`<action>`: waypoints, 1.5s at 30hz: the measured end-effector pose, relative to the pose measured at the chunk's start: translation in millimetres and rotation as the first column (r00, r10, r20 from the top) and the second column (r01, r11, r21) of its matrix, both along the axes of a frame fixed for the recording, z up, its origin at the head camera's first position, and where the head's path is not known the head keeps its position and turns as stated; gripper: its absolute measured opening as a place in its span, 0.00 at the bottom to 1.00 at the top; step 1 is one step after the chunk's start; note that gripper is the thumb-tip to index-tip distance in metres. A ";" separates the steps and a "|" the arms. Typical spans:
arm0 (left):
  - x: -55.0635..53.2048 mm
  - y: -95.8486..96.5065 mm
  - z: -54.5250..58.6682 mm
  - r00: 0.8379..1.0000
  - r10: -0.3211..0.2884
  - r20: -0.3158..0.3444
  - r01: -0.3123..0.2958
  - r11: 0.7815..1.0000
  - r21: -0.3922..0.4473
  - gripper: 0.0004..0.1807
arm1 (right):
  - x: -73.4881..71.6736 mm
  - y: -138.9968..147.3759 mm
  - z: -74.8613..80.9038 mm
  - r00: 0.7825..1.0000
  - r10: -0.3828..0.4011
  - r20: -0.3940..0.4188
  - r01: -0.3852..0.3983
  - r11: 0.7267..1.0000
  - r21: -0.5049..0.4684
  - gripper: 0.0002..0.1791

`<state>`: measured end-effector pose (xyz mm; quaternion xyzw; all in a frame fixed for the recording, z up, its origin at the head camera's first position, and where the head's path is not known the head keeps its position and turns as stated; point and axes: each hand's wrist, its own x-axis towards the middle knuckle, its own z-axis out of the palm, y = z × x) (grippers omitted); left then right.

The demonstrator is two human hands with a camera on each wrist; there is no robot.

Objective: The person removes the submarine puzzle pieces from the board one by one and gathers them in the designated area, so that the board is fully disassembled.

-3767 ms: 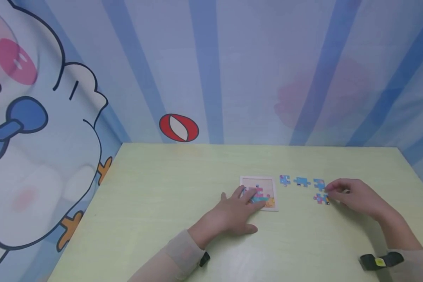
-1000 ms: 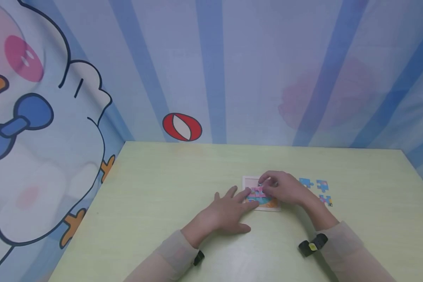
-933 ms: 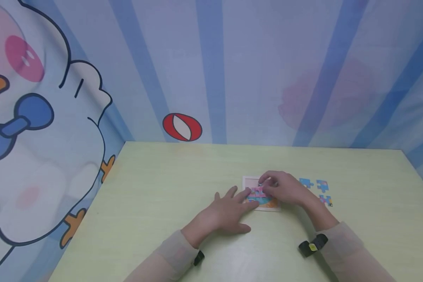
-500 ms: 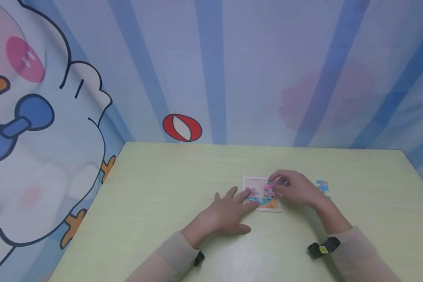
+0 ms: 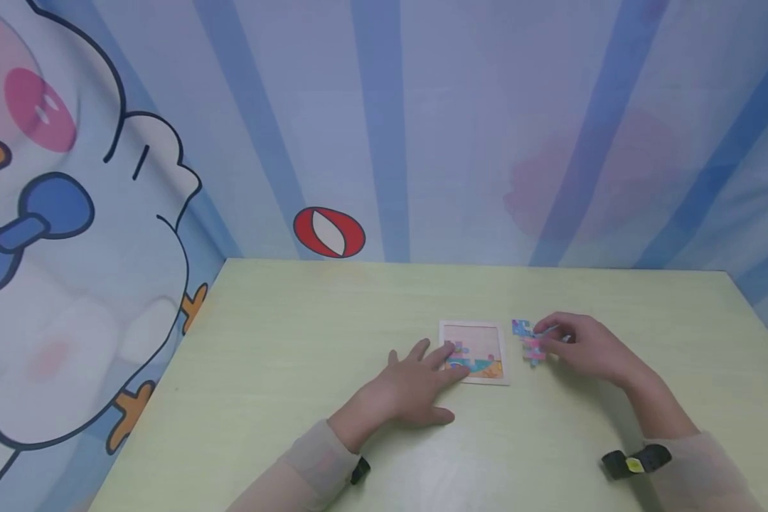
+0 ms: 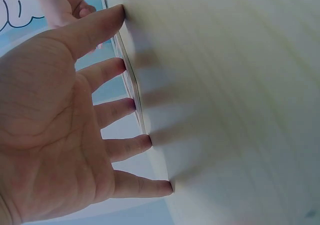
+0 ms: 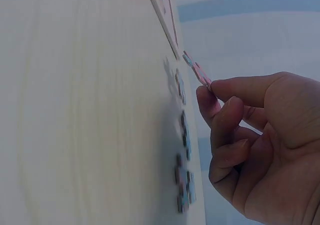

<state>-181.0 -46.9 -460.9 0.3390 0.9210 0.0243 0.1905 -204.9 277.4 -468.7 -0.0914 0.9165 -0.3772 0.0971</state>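
A small square puzzle tray (image 5: 506,355) with a pale rim lies on the table, its lower part filled with joined pieces and its upper part bare. My left hand (image 5: 411,392) spreads its fingers over the tray's lower left; in the left wrist view the fingertips (image 6: 131,105) rest along the tray's edge and the table. Right of the tray, my right hand (image 5: 579,345) pinches a pink puzzle piece (image 5: 533,348) between thumb and forefinger. The right wrist view shows that pink puzzle piece (image 7: 199,74) raised off the table, tilted, above the loose pieces.
A blue loose puzzle piece (image 5: 520,327) lies just right of the tray. More loose pieces (image 7: 186,135) sit beneath my right hand, mostly hidden by it in the head view. A printed cloth backdrop (image 5: 461,142) rises behind the table's far edge.
My right hand first moved left from the loose pieces to the tray. It has since drawn the pink puzzle piece out of the tray to the right. The left hand stays almost still.
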 end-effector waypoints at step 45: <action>1.6 -2.8 0.1 1.000 0.002 0.000 -0.002 1.000 0.024 0.40 | 14.4 26.1 -7.2 0.999 -0.042 -0.007 0.042 0.996 0.074 0.13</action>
